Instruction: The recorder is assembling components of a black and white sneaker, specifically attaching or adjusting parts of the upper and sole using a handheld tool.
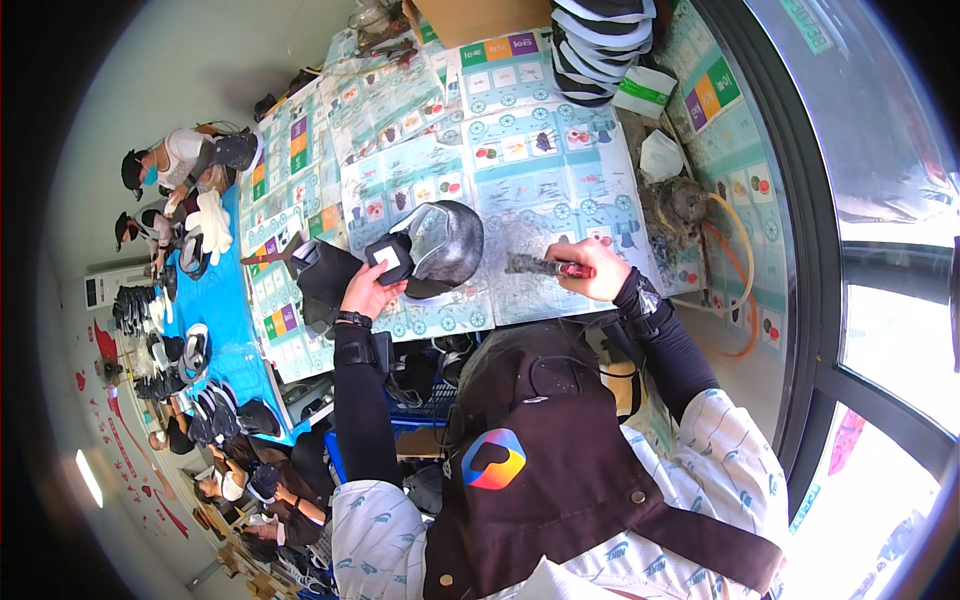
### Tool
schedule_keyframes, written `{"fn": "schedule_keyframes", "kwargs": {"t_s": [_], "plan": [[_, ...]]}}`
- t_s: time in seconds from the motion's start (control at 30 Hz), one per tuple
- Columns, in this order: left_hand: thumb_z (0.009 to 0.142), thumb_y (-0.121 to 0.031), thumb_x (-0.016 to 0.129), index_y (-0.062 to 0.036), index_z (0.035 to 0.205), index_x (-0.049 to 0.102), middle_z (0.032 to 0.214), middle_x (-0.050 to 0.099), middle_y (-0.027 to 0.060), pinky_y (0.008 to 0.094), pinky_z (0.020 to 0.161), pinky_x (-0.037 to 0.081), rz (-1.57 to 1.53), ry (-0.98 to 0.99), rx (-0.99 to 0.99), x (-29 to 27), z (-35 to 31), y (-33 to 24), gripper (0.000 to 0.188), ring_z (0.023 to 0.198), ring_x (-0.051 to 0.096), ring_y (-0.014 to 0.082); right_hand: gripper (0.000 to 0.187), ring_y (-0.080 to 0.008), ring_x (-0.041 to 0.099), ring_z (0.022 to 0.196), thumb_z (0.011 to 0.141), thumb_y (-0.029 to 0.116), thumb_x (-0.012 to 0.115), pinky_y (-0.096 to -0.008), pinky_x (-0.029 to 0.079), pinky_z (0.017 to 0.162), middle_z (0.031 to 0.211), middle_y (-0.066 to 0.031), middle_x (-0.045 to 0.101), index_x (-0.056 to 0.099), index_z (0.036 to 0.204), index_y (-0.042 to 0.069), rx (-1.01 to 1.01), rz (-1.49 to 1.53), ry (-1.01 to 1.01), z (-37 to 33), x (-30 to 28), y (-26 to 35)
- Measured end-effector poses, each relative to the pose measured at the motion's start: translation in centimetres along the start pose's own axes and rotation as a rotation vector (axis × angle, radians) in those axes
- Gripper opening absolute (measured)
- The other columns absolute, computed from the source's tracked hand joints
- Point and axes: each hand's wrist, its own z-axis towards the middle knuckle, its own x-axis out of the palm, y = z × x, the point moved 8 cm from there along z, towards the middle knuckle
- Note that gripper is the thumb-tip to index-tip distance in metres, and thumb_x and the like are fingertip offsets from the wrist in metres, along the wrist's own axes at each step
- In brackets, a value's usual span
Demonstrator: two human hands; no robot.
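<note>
Curved black-and-grey piece [458, 250] is located over the near side of the table [545, 185], close to the near edge. The left hand [368, 292] grips a black part with a white square label [386, 259] at the piece's left side. The right hand [595, 272] is closed around a brush [540, 266], bristles apart from the piece. A black item [325, 285] limits room at left. Beyond, open table surface extends to stacked black-and-white pieces [600, 50] and a cardboard box [485, 15].
</note>
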Motion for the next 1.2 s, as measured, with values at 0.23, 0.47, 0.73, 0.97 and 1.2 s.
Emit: {"fn": "schedule_keyframes", "kwargs": {"t_s": [0.23,0.47,0.73,0.97,1.2], "plan": [[0.103,-0.019,0.061,-0.0061,0.137,0.049,0.120,0.066,0.0123,0.0432,0.083,0.059,0.056,0.052,0.037,-0.4,-0.5,-1.3,0.038,0.103,0.068,0.0288,0.026,-0.0376,0.062,0.065,0.074,0.005,0.062,-0.0442,0.045,0.060,0.067,-0.0167,0.059,0.063,0.099,0.005,0.038,-0.019,-0.107,-1.1,-1.2,-1.7],[0.104,-0.021,0.059,-0.0119,0.142,0.050,0.125,0.065,0.0024,0.0377,0.084,0.057,0.470,0.049,0.049,-2.5,0.9,-2.5,0.039,0.107,0.066,0.0157,0.024,-0.0414,0.062,0.068,0.075,0.005,0.061,-0.0476,0.046,0.062,0.068,-0.0197,0.060,0.061,0.100,0.003,-0.029,-0.063,-0.049,-1.3,-0.3,-0.7],[0.105,-0.024,0.058,-0.0104,0.137,0.056,0.121,0.065,-0.0010,0.0308,0.084,0.056,0.811,0.082,0.127,0.4,3.2,-3.9,0.034,0.105,0.064,0.0095,0.023,-0.0432,0.062,0.069,0.075,0.004,0.062,-0.0495,0.045,0.062,0.068,-0.0201,0.058,0.059,0.098,0.004,-0.101,-0.087,0.011,-0.8,-0.5,1.1],[0.102,-0.021,0.062,-0.0048,0.140,0.053,0.116,0.066,0.0044,0.0304,0.079,0.058,0.915,0.093,0.267,1.8,4.8,-4.2,0.042,0.100,0.065,0.0138,0.025,-0.0425,0.063,0.068,0.075,0.004,0.063,-0.0499,0.047,0.062,0.068,-0.0187,0.061,0.061,0.100,0.004,-0.119,-0.113,0.073,-0.6,0.6,0.8],[0.099,-0.021,0.065,-0.0028,0.140,0.054,0.116,0.068,0.0109,0.0323,0.078,0.058,1.132,0.152,0.454,1.2,5.7,-4.1,0.046,0.098,0.067,0.0171,0.025,-0.0423,0.064,0.070,0.076,0.005,0.062,-0.0490,0.048,0.063,0.069,-0.0200,0.061,0.062,0.101,0.006,-0.116,-0.100,0.137,0.2,0.9,1.4]]}}
